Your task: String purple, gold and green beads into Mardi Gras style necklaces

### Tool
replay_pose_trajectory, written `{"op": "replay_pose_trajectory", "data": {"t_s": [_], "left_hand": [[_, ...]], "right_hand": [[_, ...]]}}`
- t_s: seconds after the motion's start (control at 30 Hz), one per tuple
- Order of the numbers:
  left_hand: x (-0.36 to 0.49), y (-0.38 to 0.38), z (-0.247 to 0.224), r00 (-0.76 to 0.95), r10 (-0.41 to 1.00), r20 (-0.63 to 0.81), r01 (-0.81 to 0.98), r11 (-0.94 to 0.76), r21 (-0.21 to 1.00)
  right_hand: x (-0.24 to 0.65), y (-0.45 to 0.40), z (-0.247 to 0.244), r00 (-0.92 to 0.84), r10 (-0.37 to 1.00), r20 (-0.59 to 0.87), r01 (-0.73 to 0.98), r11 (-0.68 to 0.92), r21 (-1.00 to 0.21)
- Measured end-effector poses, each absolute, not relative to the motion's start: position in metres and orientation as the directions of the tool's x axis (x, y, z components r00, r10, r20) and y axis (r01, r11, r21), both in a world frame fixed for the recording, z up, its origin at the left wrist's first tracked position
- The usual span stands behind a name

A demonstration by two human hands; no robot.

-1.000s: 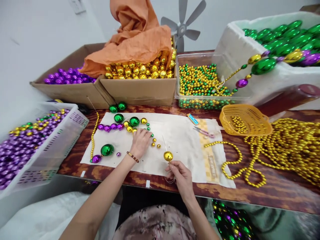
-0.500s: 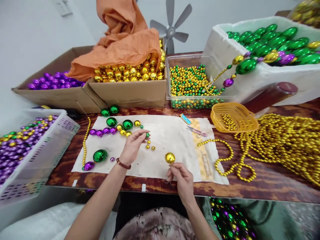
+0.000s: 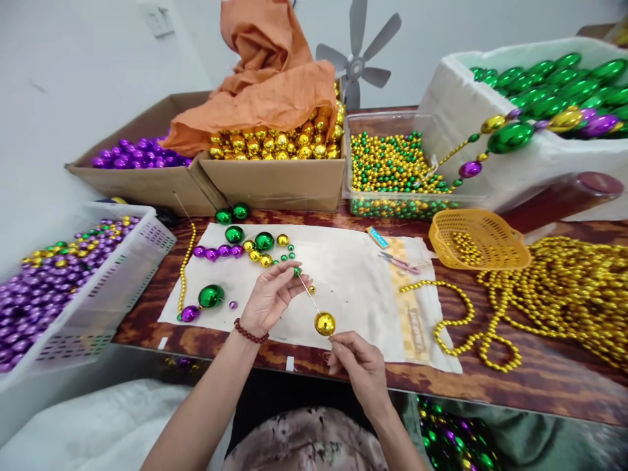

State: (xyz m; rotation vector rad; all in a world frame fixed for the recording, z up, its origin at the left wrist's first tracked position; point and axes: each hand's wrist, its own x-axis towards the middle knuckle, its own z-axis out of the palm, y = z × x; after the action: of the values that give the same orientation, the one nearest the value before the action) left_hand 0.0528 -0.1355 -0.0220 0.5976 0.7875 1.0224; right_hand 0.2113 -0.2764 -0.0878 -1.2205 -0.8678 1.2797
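Note:
My left hand [image 3: 271,296] pinches a small green bead [image 3: 297,271] at the upper tip of a thin needle [image 3: 310,294]. A large round gold bead [image 3: 324,323] is threaded on the needle lower down. Just beneath that bead, my right hand [image 3: 360,366] grips the needle's lower end between thumb and fingers. On the white cloth [image 3: 343,261] lie green balls [image 3: 264,241], purple beads [image 3: 224,250], small gold beads and a purple bead [image 3: 190,314] joined to a gold string [image 3: 184,275].
Cardboard boxes [image 3: 275,186] of purple and gold balls stand behind, beside a clear tub [image 3: 353,206] of small beads. Rightward are an orange basket [image 3: 510,258], gold bead strands [image 3: 564,294] and a foam box [image 3: 451,98]. Snips [image 3: 400,261] lie on the cloth; a white crate [image 3: 127,261] is left.
My left hand has brought the small green bead to the needle's tip. My right hand has tilted the needle and gold bead up toward it. The view has shifted slightly left.

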Motion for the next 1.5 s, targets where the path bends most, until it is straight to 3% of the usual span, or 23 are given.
{"op": "replay_pose_trajectory", "data": {"t_s": [0.33, 0.7, 0.83, 0.93, 1.0, 1.07, 1.13, 1.2, 1.3, 1.5], "left_hand": [[0.048, -0.135, -0.028, 0.207, 0.955, -0.211, -0.462, 0.285, 0.84], [0.063, -0.158, -0.037, 0.292, 0.917, -0.271, -0.428, 0.379, 0.821], [0.058, -0.163, -0.041, 0.368, 0.911, -0.187, -0.227, 0.284, 0.932], [0.029, -0.141, -0.041, 0.306, 0.947, -0.096, 0.105, 0.066, 0.992], [0.0, -0.114, -0.041, 0.128, 0.991, 0.047, 0.472, -0.102, 0.876], [-0.031, -0.084, -0.041, 0.021, 0.983, 0.18, 0.834, -0.116, 0.539], [-0.055, -0.06, -0.042, 0.018, 0.982, 0.188, 0.978, -0.056, 0.201], [-0.068, -0.046, -0.043, 0.044, 0.989, 0.144, 0.999, -0.04, -0.027], [-0.073, -0.039, -0.047, 0.092, 0.992, 0.09, 0.983, -0.076, -0.169], [-0.066, -0.038, -0.049, 0.153, 0.987, 0.055, 0.962, -0.136, -0.238]], "right_hand": [[0.208, -0.274, -0.095, 0.088, 0.968, -0.235, -0.247, -0.208, -0.946], [0.195, -0.257, -0.091, 0.011, 0.969, -0.248, -0.341, -0.23, -0.912], [0.199, -0.255, -0.096, 0.101, 0.94, -0.326, -0.39, -0.265, -0.882], [0.204, -0.254, -0.102, 0.149, 0.926, -0.347, -0.423, -0.257, -0.869], [0.206, -0.254, -0.105, 0.151, 0.925, -0.348, -0.444, -0.252, -0.86], [0.207, -0.254, -0.108, 0.147, 0.923, -0.355, -0.478, -0.248, -0.843], [0.209, -0.255, -0.111, 0.16, 0.918, -0.363, -0.536, -0.228, -0.813], [0.21, -0.256, -0.112, 0.19, 0.91, -0.369, -0.604, -0.188, -0.774], [0.213, -0.256, -0.115, 0.213, 0.904, -0.371, -0.669, -0.142, -0.73], [0.215, -0.256, -0.121, 0.187, 0.916, -0.355, -0.674, -0.143, -0.725]]}}
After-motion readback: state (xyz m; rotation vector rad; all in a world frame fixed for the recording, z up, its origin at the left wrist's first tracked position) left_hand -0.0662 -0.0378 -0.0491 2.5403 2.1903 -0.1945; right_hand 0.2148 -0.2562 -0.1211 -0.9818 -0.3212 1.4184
